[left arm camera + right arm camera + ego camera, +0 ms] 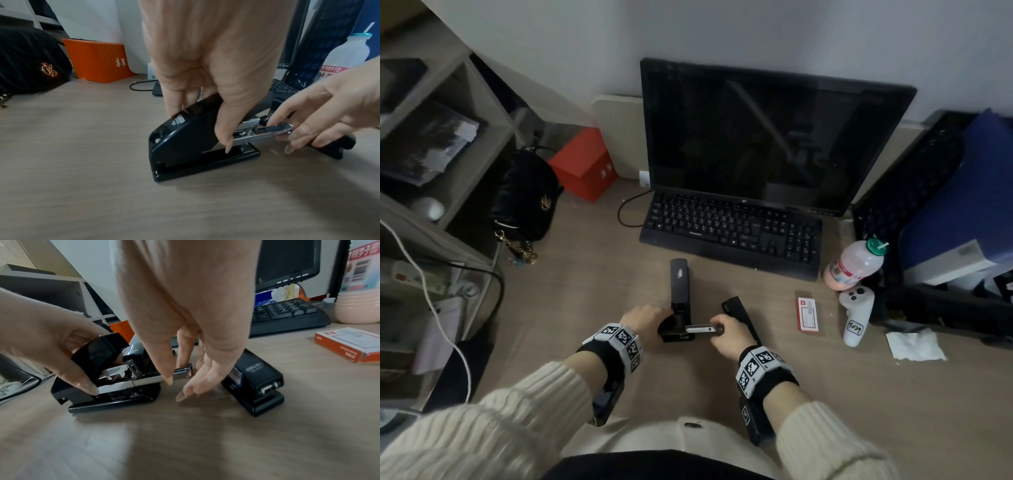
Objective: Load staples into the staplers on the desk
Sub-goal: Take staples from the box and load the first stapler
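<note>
A black stapler (674,335) (185,142) (92,356) stands on the wooden desk (592,294). My left hand (647,318) (205,73) (47,337) grips its body from above. Its metal staple tray (700,329) (271,129) (183,369) sticks out to the right, and my right hand (727,337) (329,110) (185,313) pinches the tray's end between thumb and fingers. A second black stapler (678,281) (134,352) lies just behind. A third (739,313) (259,381) lies under my right hand. A red-and-white staple box (807,315) (349,344) sits further right.
A black keyboard (729,229) and monitor (774,137) stand behind the staplers. At the right are a pink bottle (856,265), a white controller (856,315) and a crumpled white paper (914,344). A black bag (527,195) and a red box (585,164) are at the back left.
</note>
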Demonstrator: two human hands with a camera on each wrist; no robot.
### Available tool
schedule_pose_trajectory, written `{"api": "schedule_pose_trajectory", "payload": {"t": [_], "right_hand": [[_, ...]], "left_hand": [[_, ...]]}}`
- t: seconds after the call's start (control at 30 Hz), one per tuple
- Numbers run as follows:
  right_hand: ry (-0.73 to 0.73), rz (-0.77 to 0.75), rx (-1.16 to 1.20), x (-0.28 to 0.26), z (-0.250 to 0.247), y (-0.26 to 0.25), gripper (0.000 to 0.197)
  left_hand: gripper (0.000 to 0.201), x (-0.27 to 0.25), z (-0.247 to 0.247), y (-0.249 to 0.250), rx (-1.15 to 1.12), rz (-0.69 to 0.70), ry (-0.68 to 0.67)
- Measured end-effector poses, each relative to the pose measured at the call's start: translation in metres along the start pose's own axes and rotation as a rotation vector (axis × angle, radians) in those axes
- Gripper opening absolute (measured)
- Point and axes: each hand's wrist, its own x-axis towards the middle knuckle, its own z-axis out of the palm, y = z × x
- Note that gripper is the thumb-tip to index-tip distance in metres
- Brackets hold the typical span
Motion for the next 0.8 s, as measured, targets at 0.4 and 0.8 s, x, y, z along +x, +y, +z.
{"api": "schedule_pose_trajectory", "payload": {"t": [0.4, 0.8], "right_hand": [[0.136, 0.001, -0.218, -0.002, 0.0, -0.005, 0.026], [0.152, 0.038, -0.334, -0.003, -0.002, -0.006, 0.02]], "left_hand": [[0.038, -0.002, -0.004, 0.003, 0.008, 0.055, 0.004], [0.038, -0.006, -0.01, 0.006, 0.002, 0.042, -0.022]]}}
